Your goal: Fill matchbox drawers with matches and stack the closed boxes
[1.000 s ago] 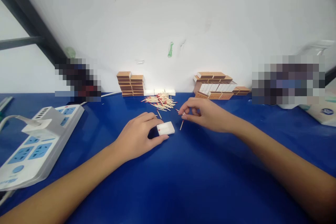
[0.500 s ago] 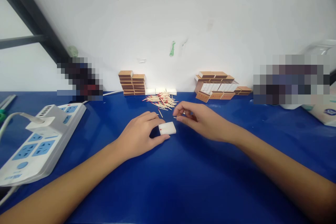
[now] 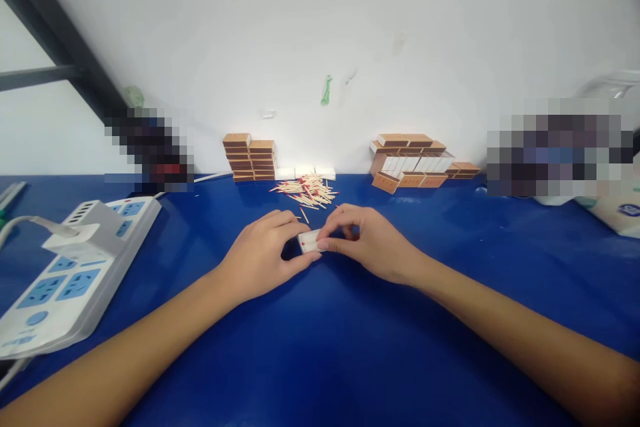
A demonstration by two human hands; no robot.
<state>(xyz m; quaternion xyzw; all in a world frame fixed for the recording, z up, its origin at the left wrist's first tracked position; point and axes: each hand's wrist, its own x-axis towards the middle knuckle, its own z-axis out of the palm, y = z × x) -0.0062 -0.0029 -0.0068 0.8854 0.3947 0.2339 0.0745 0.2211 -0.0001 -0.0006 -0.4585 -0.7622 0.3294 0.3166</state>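
White tray sat on the blue tabletop, clasped at its edges by the L hand; R hand bunched over its R end, couldn't tell if pinching anything. Blue print on the power strip (L) & pack (far R) was illegible; matches & matchboxes lay nr the white wall.

the smooth, glossy deep-blue tabletop contrasts with a shallow white rectangular matt-card tray, thin pale wooden red-tipped matchsticks, tan-and-brown oblong cardboard matchboxes, a smooth white-and-blue plastic power strip and a matt off-white wall.
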